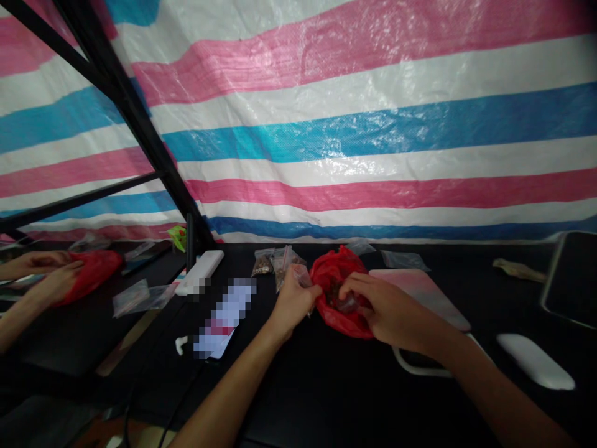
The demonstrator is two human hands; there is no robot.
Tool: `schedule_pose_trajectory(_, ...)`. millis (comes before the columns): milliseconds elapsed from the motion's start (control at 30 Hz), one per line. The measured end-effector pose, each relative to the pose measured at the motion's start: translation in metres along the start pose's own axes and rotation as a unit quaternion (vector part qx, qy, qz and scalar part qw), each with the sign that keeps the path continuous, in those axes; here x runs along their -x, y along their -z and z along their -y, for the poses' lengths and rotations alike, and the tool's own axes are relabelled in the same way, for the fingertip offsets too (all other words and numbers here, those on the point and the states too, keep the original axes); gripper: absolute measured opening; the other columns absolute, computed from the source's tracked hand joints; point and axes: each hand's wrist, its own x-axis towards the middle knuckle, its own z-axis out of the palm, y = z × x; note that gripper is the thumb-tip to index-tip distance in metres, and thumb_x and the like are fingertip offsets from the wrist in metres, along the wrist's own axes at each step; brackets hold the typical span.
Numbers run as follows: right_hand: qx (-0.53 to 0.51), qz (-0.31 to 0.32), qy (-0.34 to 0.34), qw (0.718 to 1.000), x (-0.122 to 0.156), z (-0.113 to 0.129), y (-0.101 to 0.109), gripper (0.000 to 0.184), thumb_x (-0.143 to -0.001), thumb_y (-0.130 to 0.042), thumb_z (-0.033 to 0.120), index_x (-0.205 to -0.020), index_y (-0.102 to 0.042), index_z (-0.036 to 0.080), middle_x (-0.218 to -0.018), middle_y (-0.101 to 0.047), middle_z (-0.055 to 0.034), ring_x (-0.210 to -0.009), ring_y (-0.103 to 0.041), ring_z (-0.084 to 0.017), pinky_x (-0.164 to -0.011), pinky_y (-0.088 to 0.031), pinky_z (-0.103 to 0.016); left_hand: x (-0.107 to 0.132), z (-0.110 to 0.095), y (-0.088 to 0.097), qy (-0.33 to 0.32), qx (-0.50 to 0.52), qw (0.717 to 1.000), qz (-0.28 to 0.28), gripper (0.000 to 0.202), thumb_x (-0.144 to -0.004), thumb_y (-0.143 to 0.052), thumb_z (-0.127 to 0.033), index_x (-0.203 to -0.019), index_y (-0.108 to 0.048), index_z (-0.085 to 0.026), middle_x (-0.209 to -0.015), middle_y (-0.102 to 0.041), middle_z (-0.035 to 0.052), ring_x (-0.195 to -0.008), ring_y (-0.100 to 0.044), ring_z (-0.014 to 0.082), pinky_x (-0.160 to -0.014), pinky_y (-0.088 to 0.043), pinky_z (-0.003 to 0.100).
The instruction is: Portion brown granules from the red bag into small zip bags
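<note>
Well, a big striped plastic sheet (373,143) is hanging across the whole back, with pink, white and blue bands; a black metal frame (125,106) is slanting down in front of it on the left; a wide black table (308,398) is stretching out under everything; a mirror (79,330) is leaning at the left, and it is showing the two arms and the red bag again. A dark tablet (571,280) is sitting at the far right edge; a white computer mouse (535,361) is lying near it; a pink and white pad (424,292) is lying behind the person's right arm; a white box (200,272) and a blurred phone (224,317) are lying left of the hands; two little clear bags with brown bits inside (275,262) are lying just behind the left hand.

In the middle, a red plastic bag (333,267) is sitting on the table between the two hands; brown bits (336,295) are showing inside it. The left hand (293,302) is pinching a small clear bag (301,275) between its thumb and fingers, just beside the red bag; the right hand (392,311) is pressing its curled fingers (357,287) together over the red bag's opening; I cannot tell whether they are pinching anything.
</note>
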Motion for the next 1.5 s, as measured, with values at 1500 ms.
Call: schedule_pose_trajectory(1500, 0.109, -0.018, -0.058, 0.992, -0.005, 0.003, -0.016, 0.049, -0.080, -0.051, 0.004, -0.120, -0.066, 0.027, -0.121, -0.067, -0.0031, -0.096, -0.069, -0.020, -0.081, -0.046, -0.030, 0.001, -0.001, -0.001, 0.041, 0.050, 0.998, 0.000, 0.036, -0.062, -0.069, -0.012, -0.089, -0.048, -0.021, -0.062, -0.054, -0.0098, -0.047, -0.046, 0.0066, -0.045, -0.033, 0.018)
